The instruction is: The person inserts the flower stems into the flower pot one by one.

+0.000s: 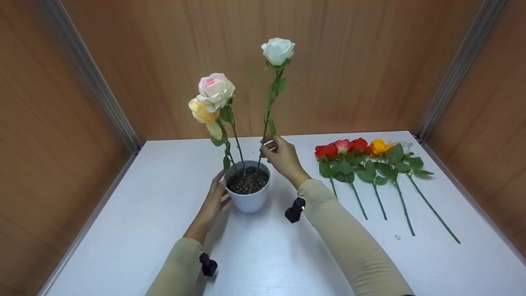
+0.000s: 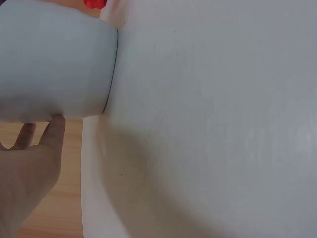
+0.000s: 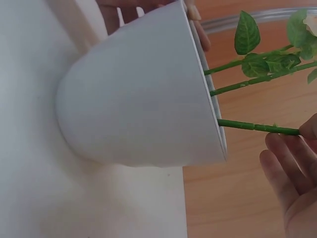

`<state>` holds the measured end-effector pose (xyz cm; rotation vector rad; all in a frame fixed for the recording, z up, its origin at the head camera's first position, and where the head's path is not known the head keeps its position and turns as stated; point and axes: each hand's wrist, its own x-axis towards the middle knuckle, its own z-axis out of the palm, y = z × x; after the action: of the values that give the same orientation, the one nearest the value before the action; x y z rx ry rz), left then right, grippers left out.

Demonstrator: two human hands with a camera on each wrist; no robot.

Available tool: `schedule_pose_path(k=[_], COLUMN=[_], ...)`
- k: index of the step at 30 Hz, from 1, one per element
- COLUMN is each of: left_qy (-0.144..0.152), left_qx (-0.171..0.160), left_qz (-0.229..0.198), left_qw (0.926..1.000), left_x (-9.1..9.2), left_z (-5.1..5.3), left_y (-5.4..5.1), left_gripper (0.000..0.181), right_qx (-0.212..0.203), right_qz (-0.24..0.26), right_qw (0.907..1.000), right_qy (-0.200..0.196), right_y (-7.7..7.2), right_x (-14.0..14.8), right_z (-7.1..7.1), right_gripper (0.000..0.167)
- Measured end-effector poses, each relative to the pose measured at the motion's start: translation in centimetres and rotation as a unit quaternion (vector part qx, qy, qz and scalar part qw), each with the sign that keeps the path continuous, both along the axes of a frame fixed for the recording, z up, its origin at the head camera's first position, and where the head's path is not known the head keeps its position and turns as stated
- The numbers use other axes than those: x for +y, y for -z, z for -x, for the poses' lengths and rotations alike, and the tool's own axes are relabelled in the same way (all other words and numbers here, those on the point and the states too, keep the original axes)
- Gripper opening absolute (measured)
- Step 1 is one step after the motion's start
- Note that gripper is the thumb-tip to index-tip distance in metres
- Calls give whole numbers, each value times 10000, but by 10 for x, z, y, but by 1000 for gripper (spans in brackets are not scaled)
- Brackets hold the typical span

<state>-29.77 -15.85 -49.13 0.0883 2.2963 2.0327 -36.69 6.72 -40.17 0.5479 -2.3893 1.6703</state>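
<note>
The white pot (image 1: pixel 248 202) stands upright on the table, dark soil (image 1: pixel 248 181) inside. My left hand (image 1: pixel 212 200) rests against the pot's left side; in the left wrist view its fingertips (image 2: pixel 58 119) touch the wall. My right hand (image 1: pixel 283 158) pinches the stem of a tall white rose (image 1: pixel 278 51), whose lower end is inside the pot; the right wrist view shows thumb and fingers on this green stem (image 3: pixel 252 126). A pale pink rose (image 1: pixel 216 91) and a yellow rose (image 1: pixel 201 111) stand in the pot, leaning left.
On the right of the white table (image 1: pixel 164 185) lie several roses side by side: red ones (image 1: pixel 326 151), a pink one (image 1: pixel 342 145), an orange-yellow one (image 1: pixel 379 146) and a white one (image 1: pixel 404 146). A small clear disc (image 1: pixel 397 237) lies near their stems. Wooden panels surround the table's back and sides.
</note>
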Motion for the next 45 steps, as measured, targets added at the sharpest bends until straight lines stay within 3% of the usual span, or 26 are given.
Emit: schedule_pose_path(k=[16,27,32,45], left_qy=[10,-2,30,-46], left_qx=[-51,-8,-1,-39], left_qz=[58,37,-20,103], left_qw=[10000,10000,10000,9999], left_x=[0,1,1,1], left_z=[1,1,0,-1], left_y=[0,0,1,0], left_gripper=[65,64,64,66], right_qx=[541,540,598,1026], right_qz=[-567,-839,-915,-1594], right_qw=[9969,9946,9937,9818], right_qy=[15,-287,-244,-86], right_y=[4,7,13,25], right_x=[-8,-14,-15,-14], right_z=[-2,-6,-5,-3], right_gripper=[17,17,16,12])
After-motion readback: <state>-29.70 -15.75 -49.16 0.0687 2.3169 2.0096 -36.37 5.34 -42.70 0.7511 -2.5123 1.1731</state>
